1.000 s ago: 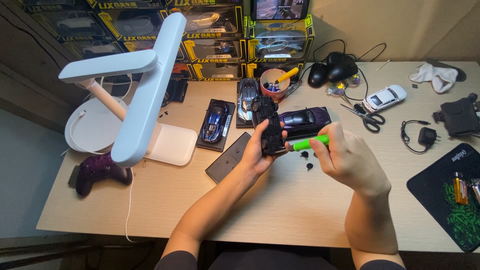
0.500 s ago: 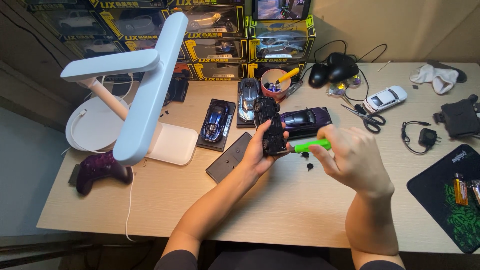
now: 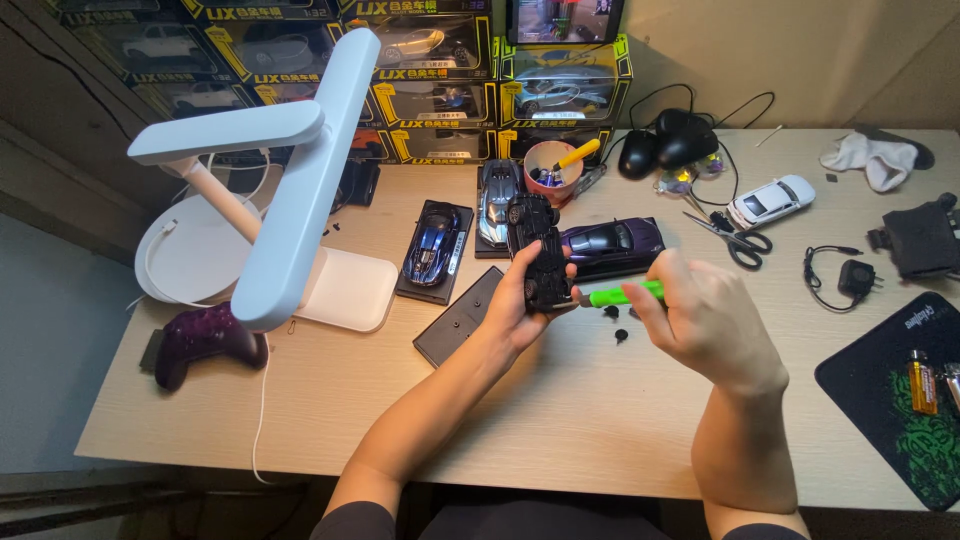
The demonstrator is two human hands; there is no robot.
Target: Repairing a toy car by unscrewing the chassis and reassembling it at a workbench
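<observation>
Black toy car (image 3: 541,255) in left hand (image 3: 517,305) grip; right hand (image 3: 705,320) grips green screwdriver (image 3: 622,295).

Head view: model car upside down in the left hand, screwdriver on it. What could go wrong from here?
1. The green screwdriver in the right hand points toward the left hand gripping the black model car; a slip might jab the fingers.
2. Small black parts lie loose on the table below the hands; they could get knocked away.
3. The purple car sits close behind and might get bumped.
</observation>
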